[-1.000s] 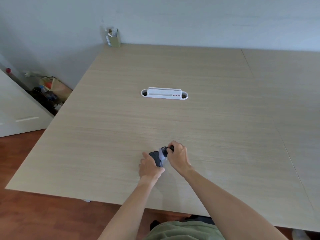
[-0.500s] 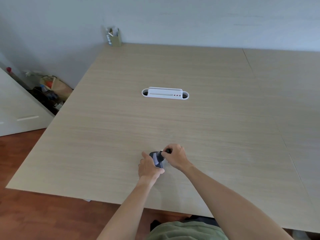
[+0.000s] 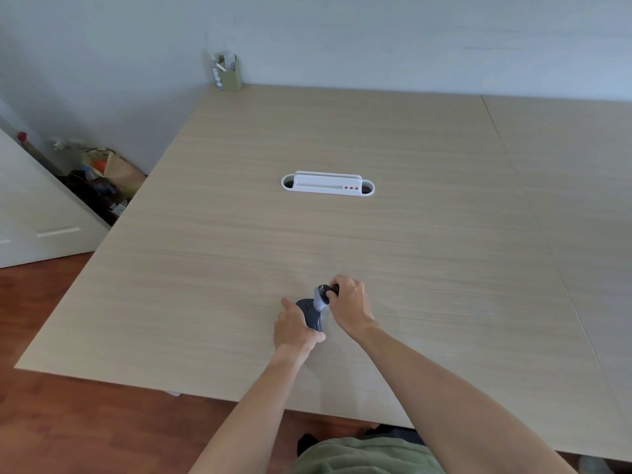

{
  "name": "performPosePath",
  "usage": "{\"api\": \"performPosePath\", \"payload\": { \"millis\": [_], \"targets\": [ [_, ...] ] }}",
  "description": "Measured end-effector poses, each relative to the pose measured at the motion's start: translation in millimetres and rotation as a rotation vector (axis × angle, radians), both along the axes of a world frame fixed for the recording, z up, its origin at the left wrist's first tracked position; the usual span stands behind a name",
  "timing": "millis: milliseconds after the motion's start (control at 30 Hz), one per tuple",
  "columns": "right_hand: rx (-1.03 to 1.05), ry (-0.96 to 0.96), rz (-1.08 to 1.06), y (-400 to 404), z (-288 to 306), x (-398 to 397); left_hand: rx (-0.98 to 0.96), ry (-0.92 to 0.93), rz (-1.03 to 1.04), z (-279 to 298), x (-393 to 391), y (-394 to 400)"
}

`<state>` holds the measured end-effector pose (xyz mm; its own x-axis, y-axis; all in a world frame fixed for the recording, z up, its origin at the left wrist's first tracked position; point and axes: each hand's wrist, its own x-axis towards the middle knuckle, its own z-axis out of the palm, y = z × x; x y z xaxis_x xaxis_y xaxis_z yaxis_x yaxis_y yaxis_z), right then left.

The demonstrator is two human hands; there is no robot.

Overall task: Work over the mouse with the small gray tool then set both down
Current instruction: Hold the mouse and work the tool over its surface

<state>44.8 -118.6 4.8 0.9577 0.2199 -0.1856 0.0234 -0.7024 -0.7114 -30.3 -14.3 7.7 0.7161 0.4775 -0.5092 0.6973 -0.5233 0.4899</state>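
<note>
Left hand grips mouse on tabletop; right hand, at 2 o'clock, holds small gray tool against it.

On the near part of the wide wooden table, the dark computer mouse lies between the two hands. The left hand is at its left and near side, the right hand at its right and far side. The small gray tool is in the right hand, above the far end of the mouse. Farther, at the middle of the table, sits the white oblong cable tray. At the far left corner, against the wall, stands the small cardboard holder.
</note>
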Motion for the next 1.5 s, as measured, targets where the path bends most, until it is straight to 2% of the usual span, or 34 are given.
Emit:
{"api": "performPosePath", "payload": {
  "millis": [100, 200, 333, 400, 500, 567, 733, 833, 900, 1067, 1200, 1267, 1400, 1500],
  "targets": [
    [0.088, 0.022, -0.005, 3, 5, 0, -0.01, -0.008, 0.009, -1, -1, 0],
    [0.092, 0.123, 0.119, 2, 6, -1, -0.019, -0.024, 0.023, 0, -2, 0],
    [0.002, 0.002, 0.034, -4, 3, -5, -0.016, -0.036, 0.017, 1, -3, 0],
    [0.026, -0.026, 0.021, -2, 4, -5, -0.015, -0.048, 0.019, 1, -6, -1],
    [0.133, 0.164, 0.094, 3, 8, -2, -0.02, -0.084, 0.018, 0, -9, -3],
    [0.101, 0.232, 0.136, 4, 6, -2, -0.02, -0.096, 0.012, 0, -10, -4],
    [0.011, 0.004, 0.011, 5, 1, 1, -0.002, -0.071, 0.026, 2, -10, -5],
    [0.105, 0.083, 0.105, 8, 6, 3, -0.007, -0.074, 0.027, 1, -10, -5],
    [0.076, 0.127, 0.17, 6, 6, 3, -0.012, -0.075, 0.026, 1, -10, -5],
    [-0.089, -0.009, -0.004, -5, -1, 1, 0.011, -0.069, 0.033, 1, -11, -5],
    [0.091, 0.077, 0.053, -3, 2, 3, 0.012, -0.066, 0.022, 0, -11, -5],
    [0.076, 0.13, 0.109, -4, 1, 4, 0.01, -0.065, 0.019, 0, -10, -5],
    [-0.033, -0.02, 0.008, -5, 0, 5, 0.021, -0.046, 0.012, 1, -9, -5],
    [0.112, -0.026, 0.026, 3, 6, 5, 0.025, -0.049, 0.011, 0, -8, -5]
  ]
}}
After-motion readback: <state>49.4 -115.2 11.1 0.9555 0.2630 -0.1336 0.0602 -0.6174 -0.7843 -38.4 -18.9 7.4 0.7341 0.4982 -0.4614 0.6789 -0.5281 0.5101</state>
